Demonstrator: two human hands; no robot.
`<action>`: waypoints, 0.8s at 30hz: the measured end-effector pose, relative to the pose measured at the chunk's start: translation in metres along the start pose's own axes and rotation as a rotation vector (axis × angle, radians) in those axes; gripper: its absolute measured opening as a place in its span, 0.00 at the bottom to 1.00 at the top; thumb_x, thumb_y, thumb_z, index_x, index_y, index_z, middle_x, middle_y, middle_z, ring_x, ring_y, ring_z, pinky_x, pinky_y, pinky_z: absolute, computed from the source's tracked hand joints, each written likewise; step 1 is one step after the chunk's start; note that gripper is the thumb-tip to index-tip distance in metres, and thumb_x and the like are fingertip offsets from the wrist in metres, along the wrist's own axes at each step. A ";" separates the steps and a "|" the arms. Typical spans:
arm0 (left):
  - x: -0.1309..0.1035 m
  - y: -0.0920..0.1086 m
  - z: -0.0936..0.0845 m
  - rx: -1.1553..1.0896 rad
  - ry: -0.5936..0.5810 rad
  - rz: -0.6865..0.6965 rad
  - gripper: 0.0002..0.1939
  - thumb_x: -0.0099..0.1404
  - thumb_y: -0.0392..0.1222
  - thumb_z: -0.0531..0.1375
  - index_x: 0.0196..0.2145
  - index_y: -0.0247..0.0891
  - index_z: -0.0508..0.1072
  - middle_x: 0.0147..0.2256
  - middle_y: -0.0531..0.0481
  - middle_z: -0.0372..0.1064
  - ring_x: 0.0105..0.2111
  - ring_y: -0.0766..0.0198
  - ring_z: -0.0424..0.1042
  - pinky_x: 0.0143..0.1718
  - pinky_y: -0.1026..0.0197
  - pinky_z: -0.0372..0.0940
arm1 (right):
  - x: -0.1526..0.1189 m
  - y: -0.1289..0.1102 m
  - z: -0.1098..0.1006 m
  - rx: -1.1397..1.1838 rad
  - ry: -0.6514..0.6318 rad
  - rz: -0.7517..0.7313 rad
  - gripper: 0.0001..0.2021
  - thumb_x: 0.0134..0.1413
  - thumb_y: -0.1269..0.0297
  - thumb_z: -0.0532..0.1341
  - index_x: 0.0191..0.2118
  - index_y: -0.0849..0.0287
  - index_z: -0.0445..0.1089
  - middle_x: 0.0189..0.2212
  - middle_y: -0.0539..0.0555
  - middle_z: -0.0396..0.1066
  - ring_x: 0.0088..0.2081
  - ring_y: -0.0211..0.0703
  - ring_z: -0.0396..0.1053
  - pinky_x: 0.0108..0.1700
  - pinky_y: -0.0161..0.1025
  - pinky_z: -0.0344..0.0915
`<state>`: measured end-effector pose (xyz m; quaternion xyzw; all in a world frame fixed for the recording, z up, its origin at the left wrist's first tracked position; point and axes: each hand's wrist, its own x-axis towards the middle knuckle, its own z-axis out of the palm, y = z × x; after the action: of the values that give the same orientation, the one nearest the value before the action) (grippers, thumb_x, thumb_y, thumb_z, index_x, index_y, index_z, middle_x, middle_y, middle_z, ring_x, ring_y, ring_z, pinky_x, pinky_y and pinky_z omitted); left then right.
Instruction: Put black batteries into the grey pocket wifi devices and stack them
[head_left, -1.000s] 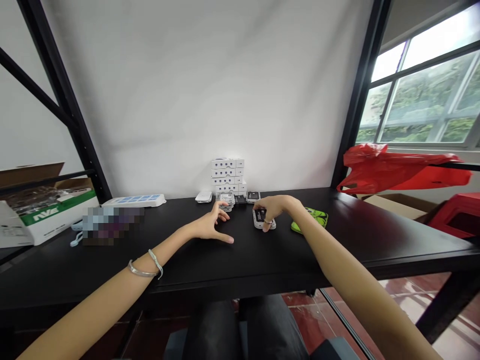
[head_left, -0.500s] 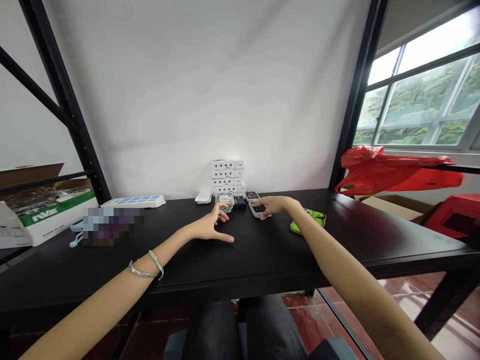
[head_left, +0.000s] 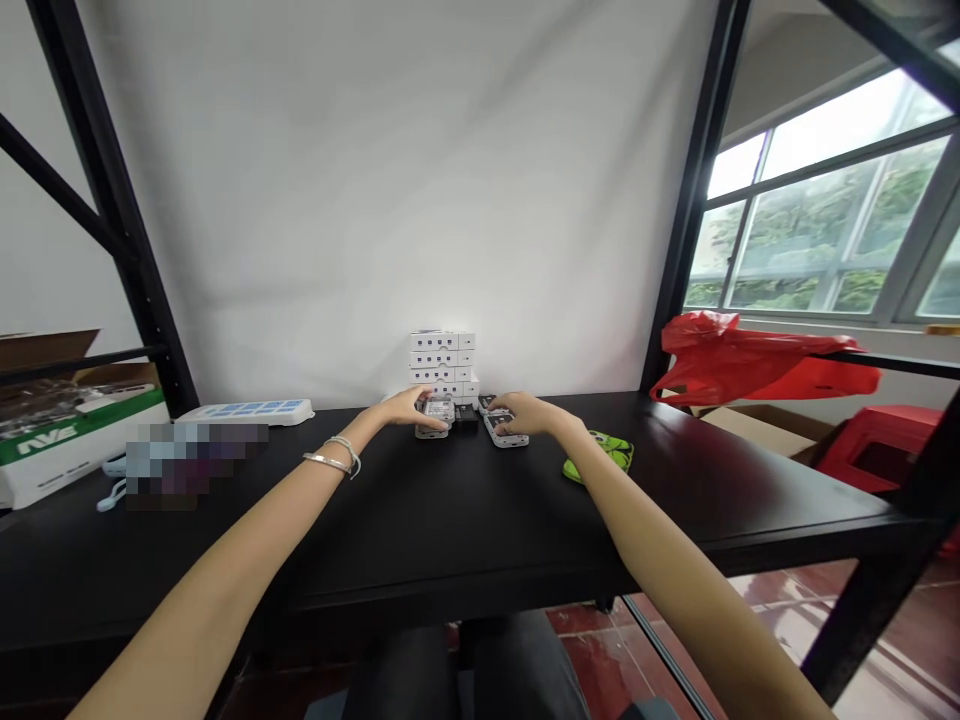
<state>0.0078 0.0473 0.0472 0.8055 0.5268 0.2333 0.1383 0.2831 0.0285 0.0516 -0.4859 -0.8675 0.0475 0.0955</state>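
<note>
My left hand (head_left: 403,408) is at a pale grey tray (head_left: 433,432) with a see-through top layer. Its thumb and fingers are apart and reach around the tray; I cannot tell how firmly they touch it. My right hand (head_left: 529,412) lies over a whitish phone-shaped tray (head_left: 510,440) with a dark inside. Its bent fingertips reach down into that tray, and whatever they pinch is hidden by the hand. Between the two trays sits a small black block (head_left: 466,420). Just behind the left hand, white boxes (head_left: 442,360) are stacked against the wall.
A green patterned pouch (head_left: 611,455) lies beneath my right forearm. To the left on the black table (head_left: 450,530) are a white power strip (head_left: 247,412) and a blurred-out item. Beyond the right end hang red plastic bags (head_left: 750,355); an open carton (head_left: 75,430) stands far left.
My left hand has moved forward to the grey tray, having been spread above the table in front of it. My right hand stays at its tray. The view has turned slightly right.
</note>
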 end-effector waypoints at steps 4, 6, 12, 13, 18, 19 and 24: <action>0.008 -0.006 0.002 0.062 -0.028 -0.061 0.16 0.70 0.43 0.60 0.54 0.37 0.68 0.53 0.43 0.67 0.48 0.53 0.72 0.47 0.46 0.70 | 0.004 0.000 0.007 -0.004 -0.006 -0.004 0.15 0.63 0.60 0.59 0.54 0.56 0.67 0.54 0.57 0.66 0.49 0.48 0.69 0.50 0.51 0.69; 0.006 -0.009 0.002 0.093 -0.034 -0.085 0.16 0.70 0.43 0.60 0.53 0.37 0.68 0.53 0.43 0.67 0.48 0.53 0.71 0.47 0.46 0.69 | 0.006 0.000 0.009 -0.002 -0.003 -0.001 0.15 0.63 0.60 0.59 0.54 0.56 0.66 0.55 0.57 0.66 0.49 0.48 0.69 0.50 0.51 0.69; -0.004 -0.006 0.005 0.092 -0.001 -0.036 0.16 0.70 0.43 0.60 0.53 0.36 0.68 0.52 0.43 0.67 0.47 0.54 0.72 0.46 0.46 0.70 | 0.007 -0.004 0.012 -0.018 -0.006 -0.022 0.15 0.63 0.59 0.59 0.53 0.57 0.67 0.54 0.57 0.67 0.49 0.48 0.69 0.49 0.51 0.69; -0.006 -0.004 0.005 0.081 0.011 -0.019 0.16 0.70 0.43 0.60 0.53 0.36 0.68 0.52 0.43 0.67 0.47 0.54 0.72 0.46 0.47 0.70 | 0.006 -0.005 0.013 -0.023 0.001 -0.031 0.15 0.63 0.59 0.59 0.53 0.57 0.67 0.54 0.57 0.67 0.49 0.48 0.69 0.49 0.51 0.69; -0.028 0.012 0.002 0.036 0.056 0.069 0.17 0.70 0.43 0.60 0.54 0.37 0.67 0.53 0.43 0.67 0.48 0.53 0.71 0.47 0.46 0.69 | 0.013 -0.009 0.017 -0.038 0.066 -0.087 0.15 0.63 0.59 0.59 0.54 0.57 0.66 0.54 0.57 0.66 0.49 0.48 0.69 0.50 0.51 0.69; -0.036 0.015 0.001 0.027 0.051 0.094 0.17 0.70 0.43 0.60 0.54 0.37 0.67 0.53 0.43 0.67 0.48 0.53 0.71 0.47 0.46 0.69 | 0.017 -0.011 0.020 -0.041 0.078 -0.094 0.16 0.63 0.59 0.59 0.54 0.57 0.66 0.54 0.58 0.66 0.49 0.48 0.69 0.50 0.51 0.69; -0.077 0.028 0.012 -0.015 -0.038 0.206 0.18 0.69 0.44 0.61 0.53 0.37 0.68 0.52 0.43 0.67 0.48 0.53 0.72 0.47 0.46 0.69 | 0.038 -0.020 0.036 -0.056 0.089 -0.085 0.17 0.63 0.59 0.59 0.54 0.58 0.66 0.54 0.58 0.67 0.49 0.49 0.69 0.49 0.52 0.69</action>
<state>0.0107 -0.0345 0.0321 0.8586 0.4369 0.2348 0.1298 0.2393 0.0511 0.0245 -0.4527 -0.8832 -0.0024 0.1224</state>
